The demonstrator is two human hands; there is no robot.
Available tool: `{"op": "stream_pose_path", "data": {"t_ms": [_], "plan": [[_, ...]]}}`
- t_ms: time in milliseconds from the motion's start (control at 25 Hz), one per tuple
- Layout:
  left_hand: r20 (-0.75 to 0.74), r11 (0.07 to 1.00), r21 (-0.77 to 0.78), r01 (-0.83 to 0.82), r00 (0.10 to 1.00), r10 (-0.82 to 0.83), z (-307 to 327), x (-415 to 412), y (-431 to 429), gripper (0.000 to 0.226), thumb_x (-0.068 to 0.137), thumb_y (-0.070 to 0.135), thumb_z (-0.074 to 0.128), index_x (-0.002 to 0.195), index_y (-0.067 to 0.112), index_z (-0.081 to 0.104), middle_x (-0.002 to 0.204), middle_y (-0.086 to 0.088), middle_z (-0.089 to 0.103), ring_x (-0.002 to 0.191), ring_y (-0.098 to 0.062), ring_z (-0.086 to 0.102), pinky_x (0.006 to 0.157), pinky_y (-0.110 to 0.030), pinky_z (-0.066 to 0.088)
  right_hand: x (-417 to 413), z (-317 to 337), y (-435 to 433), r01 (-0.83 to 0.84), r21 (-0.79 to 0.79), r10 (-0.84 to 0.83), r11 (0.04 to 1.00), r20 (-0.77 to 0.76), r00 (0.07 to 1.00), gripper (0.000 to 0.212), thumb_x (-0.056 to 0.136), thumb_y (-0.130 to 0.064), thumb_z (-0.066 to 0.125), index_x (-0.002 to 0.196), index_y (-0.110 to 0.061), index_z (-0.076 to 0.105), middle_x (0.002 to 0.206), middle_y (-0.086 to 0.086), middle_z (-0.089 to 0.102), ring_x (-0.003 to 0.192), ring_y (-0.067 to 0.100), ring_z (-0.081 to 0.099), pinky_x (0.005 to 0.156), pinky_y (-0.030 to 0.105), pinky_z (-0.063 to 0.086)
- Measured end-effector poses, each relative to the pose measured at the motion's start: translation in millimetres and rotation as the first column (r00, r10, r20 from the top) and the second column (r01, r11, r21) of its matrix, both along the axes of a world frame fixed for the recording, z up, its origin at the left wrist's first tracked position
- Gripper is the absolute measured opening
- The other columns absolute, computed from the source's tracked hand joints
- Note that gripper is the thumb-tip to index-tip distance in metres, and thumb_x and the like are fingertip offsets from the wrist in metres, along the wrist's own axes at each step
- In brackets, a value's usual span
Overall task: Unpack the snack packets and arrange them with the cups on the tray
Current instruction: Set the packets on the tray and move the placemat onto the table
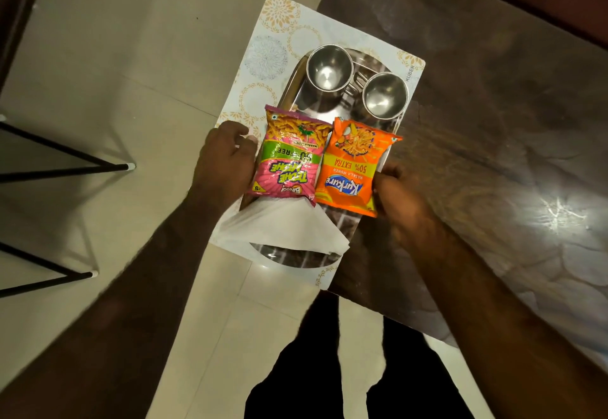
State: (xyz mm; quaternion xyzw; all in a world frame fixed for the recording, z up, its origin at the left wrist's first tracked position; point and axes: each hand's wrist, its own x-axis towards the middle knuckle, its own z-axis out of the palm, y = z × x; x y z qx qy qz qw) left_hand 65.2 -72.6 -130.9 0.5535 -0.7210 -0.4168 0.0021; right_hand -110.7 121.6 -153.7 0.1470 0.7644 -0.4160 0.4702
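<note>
Both packets are out & lying side by side on the steel tray (332, 262), so it's the arranging step, I'd say. Left hand (227, 159) sits against the edge of the pink packet (289, 155), fingers curled, grip unclear. Right hand (394, 195) pinches the near corner of the orange packet (352, 168). Two steel cups (325, 70) (385, 94) stand at the tray's far end. The white bag (279, 228) lies on the near end, pink packet overlapping it. Next, prob: let go, pull the bag clear w/o dragging the packets.
</note>
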Motion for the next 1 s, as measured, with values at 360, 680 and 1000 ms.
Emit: {"op": "stream_pose_path", "data": {"t_ms": [360, 680, 1000], "plan": [[0.293, 1.0, 0.014, -0.009, 0.956, 0.005, -24.5, 0.0, -32.0, 0.067, 0.084, 0.025, 0.072, 0.142, 0.012, 0.043, 0.14, -0.017, 0.05, 0.129, -0.04, 0.05, 0.108, -0.054, 0.043, -5.1, -21.1, -0.8, 0.075, -0.059, -0.068, 0.995, 0.106, 0.992, 0.02, 0.098, -0.002, 0.063, 0.09, -0.019, 0.072, 0.078, 0.005, 0.082, 0.069, 0.022, 0.081, 0.064, 0.039, 0.067], [0.148, 0.991, -0.098, 0.088, 0.986, -0.073, -2.6, -4.3, -25.5, 0.043, 0.088, 0.015, 0.067, 0.125, 0.008, 0.046, 0.116, -0.018, 0.066, 0.101, -0.044, 0.061, 0.072, -0.037, 0.041, 3.2, -17.7, -11.4, 0.147, -0.136, -0.115, 0.98, 0.222, 0.968, 0.045, 0.082, -0.006, 0.071, 0.126, -0.013, 0.071, 0.119, 0.022, 0.076, 0.117, 0.048, 0.07, 0.099, 0.071, 0.052], [0.284, 0.944, -0.254, 0.211, 0.949, -0.135, 32.4, 6.3, -15.7, 0.043, 0.089, 0.003, 0.054, 0.126, 0.02, 0.042, 0.089, -0.011, 0.056, 0.078, -0.041, 0.047, 0.068, -0.044, 0.041, 3.7, -8.3, 4.0, 0.265, -0.186, -0.194, 0.946, 0.33, 0.924, 0.045, 0.102, 0.003, 0.049, 0.145, -0.006, 0.058, 0.134, 0.029, 0.067, 0.108, 0.047, 0.07, 0.076, 0.051, 0.065]]}}
